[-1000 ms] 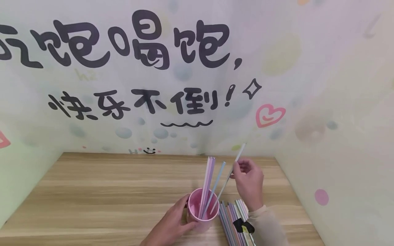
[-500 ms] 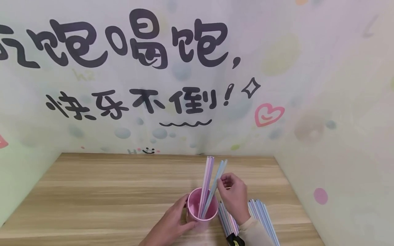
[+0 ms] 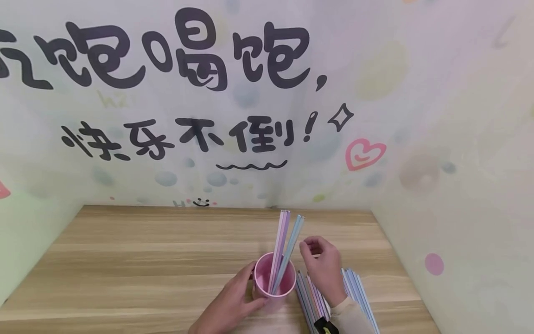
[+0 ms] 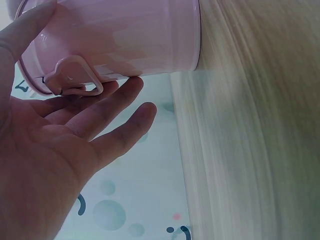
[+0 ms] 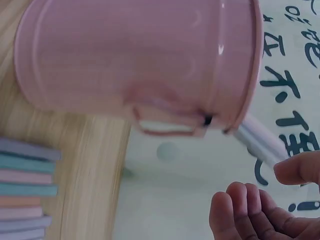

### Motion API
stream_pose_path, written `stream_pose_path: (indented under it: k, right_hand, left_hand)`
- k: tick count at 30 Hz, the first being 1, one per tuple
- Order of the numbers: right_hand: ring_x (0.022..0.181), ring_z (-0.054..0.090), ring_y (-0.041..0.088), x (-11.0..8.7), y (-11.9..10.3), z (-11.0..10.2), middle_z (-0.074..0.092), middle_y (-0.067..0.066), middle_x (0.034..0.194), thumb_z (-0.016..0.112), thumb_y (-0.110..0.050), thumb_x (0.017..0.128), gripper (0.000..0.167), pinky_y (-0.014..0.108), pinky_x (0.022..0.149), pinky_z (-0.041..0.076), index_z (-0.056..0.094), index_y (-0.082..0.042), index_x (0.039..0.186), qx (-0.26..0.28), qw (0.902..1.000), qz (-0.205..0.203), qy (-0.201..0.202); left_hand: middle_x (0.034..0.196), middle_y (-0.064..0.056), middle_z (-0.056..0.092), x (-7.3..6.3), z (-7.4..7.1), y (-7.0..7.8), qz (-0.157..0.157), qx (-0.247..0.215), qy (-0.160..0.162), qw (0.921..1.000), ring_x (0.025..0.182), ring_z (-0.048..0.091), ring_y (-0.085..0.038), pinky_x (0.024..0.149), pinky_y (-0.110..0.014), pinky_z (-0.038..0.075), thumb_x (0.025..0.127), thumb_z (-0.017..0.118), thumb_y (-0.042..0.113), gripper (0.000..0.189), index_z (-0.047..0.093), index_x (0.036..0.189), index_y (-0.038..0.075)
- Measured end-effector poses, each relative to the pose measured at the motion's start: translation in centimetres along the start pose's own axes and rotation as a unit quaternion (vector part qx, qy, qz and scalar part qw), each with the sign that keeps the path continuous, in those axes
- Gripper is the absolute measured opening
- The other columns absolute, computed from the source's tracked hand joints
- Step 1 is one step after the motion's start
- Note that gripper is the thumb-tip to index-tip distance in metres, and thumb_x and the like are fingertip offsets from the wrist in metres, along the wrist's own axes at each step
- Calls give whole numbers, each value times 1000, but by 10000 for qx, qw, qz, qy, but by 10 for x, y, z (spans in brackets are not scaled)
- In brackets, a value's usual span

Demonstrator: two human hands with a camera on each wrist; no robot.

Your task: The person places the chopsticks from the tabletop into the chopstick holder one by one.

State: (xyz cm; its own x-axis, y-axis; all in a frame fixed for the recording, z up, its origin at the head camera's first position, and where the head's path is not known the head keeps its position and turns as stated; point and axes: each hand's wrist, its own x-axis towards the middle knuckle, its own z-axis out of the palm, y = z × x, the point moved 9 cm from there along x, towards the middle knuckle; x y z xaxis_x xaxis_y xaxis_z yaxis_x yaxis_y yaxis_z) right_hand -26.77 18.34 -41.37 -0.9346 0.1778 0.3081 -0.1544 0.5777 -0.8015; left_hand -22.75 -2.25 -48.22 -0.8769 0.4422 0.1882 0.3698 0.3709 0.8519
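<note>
In the head view, a pink metal bucket point(image 3: 275, 278) with small side handles stands on the table. My left hand point(image 3: 231, 299) holds its left side, thumb towards me and fingers on the far side; the left wrist view shows that hand point(image 4: 60, 145) beside a handle. Slim pastel sticks lean inside: a pink and purple group point(image 3: 279, 246) and a light-blue group point(image 3: 290, 248). Whether they are straws or pencils I cannot tell. My right hand point(image 3: 323, 264) is just right of the blue sticks, holding nothing, fingers loosely bent and thumb apart from them.
Several more pastel sticks point(image 3: 308, 294) lie side by side right of the bucket, and blue ones point(image 3: 359, 297) lie further right, partly behind the sleeve. A black band or clip point(image 3: 325, 326) shows at the bottom. Walls stand behind and right of the wooden table point(image 3: 146, 269).
My right hand brought a light-blue stick leftwards against the other blue one in the bucket, let it go and drew slightly right. My left hand stayed on the bucket.
</note>
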Motion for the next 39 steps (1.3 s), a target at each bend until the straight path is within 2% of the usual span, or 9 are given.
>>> stream_pose_path:
  k: [6, 10, 14, 20, 25, 28, 34, 39]
  right_hand:
    - [72, 62, 15, 2, 27, -19, 68, 6, 80, 66, -11, 94, 12, 22, 61, 53, 72, -2, 94, -281, 9988, 389, -40]
    - [70, 61, 14, 0, 53, -29, 68, 7, 81, 66, -16, 95, 17, 23, 60, 52, 71, 0, 97, -414, 9958, 765, -301]
    - [73, 63, 14, -4, 83, -40, 70, 8, 85, 66, -22, 96, 24, 22, 60, 53, 71, 1, 100, -635, 9897, 1177, -507]
    - [80, 67, 22, -10, 117, -65, 72, 12, 88, 66, -26, 96, 30, 28, 64, 55, 71, 4, 99, -1136, 9827, 1389, -461]
    - [80, 67, 25, -17, 145, -81, 72, 14, 87, 67, -29, 94, 34, 33, 63, 54, 71, 5, 96, -1544, 9718, 1676, -599]
    - [78, 65, 23, -20, 156, -86, 71, 12, 87, 67, -30, 93, 36, 33, 62, 54, 71, 5, 96, -1669, 9660, 1822, -764]
    - [79, 65, 25, -23, 167, -95, 71, 14, 88, 68, -28, 92, 34, 40, 67, 55, 70, 6, 96, -1870, 9612, 1818, -903]
    - [76, 63, 22, -27, 182, -99, 71, 13, 85, 68, -24, 90, 31, 38, 65, 53, 70, 6, 93, -2015, 9532, 1961, -1110]
  left_hand:
    - [146, -3, 49, 1, 0, -1, -16, -31, 25, 10000, 133, 48, -25, 106, -51, 45, 86, 77, 32, 84, 31, 154, 20]
    - [146, -5, 50, 1, 1, -1, 40, -110, 4, 9999, 132, 49, -27, 106, -51, 45, 86, 77, 31, 85, 29, 155, 21]
    - [147, -4, 49, 1, 1, -1, 19, -87, 7, 10000, 133, 48, -26, 106, -51, 45, 86, 77, 31, 85, 29, 155, 20]
    - [147, -3, 48, 2, 0, -3, -37, 1, 14, 10000, 133, 47, -25, 107, -51, 44, 86, 77, 32, 83, 31, 154, 18]
    - [148, -3, 47, 2, 0, -2, -84, 58, -16, 9999, 134, 46, -25, 107, -52, 44, 87, 77, 35, 83, 31, 154, 17]
    - [148, -2, 47, 2, 0, -2, -137, -27, -49, 9999, 133, 47, -25, 106, -51, 45, 87, 76, 36, 83, 30, 155, 19]
    - [148, -2, 46, 2, 0, -2, -174, -66, -66, 9998, 134, 46, -24, 106, -51, 45, 88, 76, 34, 83, 30, 155, 19]
    - [148, 0, 46, 3, 0, -1, -169, -15, -64, 9998, 134, 45, -22, 107, -51, 44, 87, 76, 35, 83, 30, 154, 18]
